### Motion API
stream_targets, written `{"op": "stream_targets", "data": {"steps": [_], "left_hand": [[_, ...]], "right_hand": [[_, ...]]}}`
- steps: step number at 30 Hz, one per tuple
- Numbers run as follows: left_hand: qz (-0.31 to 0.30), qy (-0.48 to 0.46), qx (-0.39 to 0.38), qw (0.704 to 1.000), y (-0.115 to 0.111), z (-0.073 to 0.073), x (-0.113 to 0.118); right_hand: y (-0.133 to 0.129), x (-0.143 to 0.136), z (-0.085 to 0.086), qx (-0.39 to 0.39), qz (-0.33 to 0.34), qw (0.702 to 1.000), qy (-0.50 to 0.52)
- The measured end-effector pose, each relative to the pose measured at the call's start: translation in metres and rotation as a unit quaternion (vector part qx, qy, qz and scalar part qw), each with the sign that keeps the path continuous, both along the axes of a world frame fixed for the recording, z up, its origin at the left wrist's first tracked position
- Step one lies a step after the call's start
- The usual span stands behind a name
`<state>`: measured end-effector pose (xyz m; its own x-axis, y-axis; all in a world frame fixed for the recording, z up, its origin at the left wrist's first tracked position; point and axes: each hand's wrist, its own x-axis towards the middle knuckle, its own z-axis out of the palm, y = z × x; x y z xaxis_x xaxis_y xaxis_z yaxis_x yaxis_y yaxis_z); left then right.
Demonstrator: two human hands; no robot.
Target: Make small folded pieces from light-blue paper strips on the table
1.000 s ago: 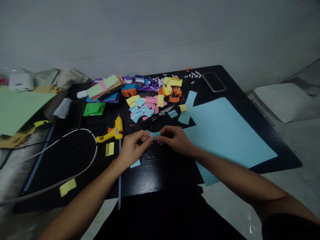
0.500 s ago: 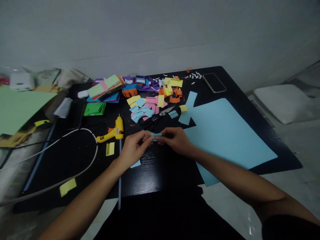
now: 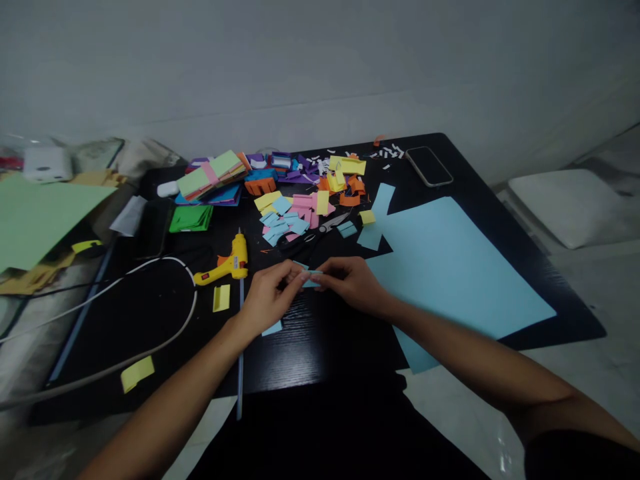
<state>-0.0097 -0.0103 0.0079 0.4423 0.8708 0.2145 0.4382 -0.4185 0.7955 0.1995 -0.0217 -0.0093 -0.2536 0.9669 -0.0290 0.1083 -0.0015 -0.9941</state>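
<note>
Both your left hand [image 3: 269, 298] and right hand [image 3: 354, 285] pinched the small blue paper [image 3: 311, 283], right of the glue gun [image 3: 234, 263]. It had just tipped flatter, suggesting its fold was being worked.

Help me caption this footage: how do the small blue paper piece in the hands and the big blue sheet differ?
Size: the blue paper piece is far smaller than the blue sheet.
Support: the left hand and right hand hold the blue paper piece, while the blue sheet lies on the black table.
Shared: both are light blue.
</note>
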Motion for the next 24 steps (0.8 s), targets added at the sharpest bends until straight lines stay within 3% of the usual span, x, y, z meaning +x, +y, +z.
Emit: {"op": "stream_targets", "data": {"steps": [7,16,24], "left_hand": [[-0.004,-0.009,0.039,0.999,0.0003,0.0025,-0.0007],[-0.008,-0.005,0.012,1.000,0.0008,-0.0007,-0.0006],[0.013,-0.002,0.010,1.000,0.0019,-0.0010,-0.0030]], "right_hand": [[0.0009,0.0007,0.0049,-0.007,0.022,0.999,0.024],[-0.0017,0.0009,0.0087,0.033,0.031,0.997,-0.065],[0.0000,0.0016,0.0050,0.052,0.029,0.996,-0.065]]}}
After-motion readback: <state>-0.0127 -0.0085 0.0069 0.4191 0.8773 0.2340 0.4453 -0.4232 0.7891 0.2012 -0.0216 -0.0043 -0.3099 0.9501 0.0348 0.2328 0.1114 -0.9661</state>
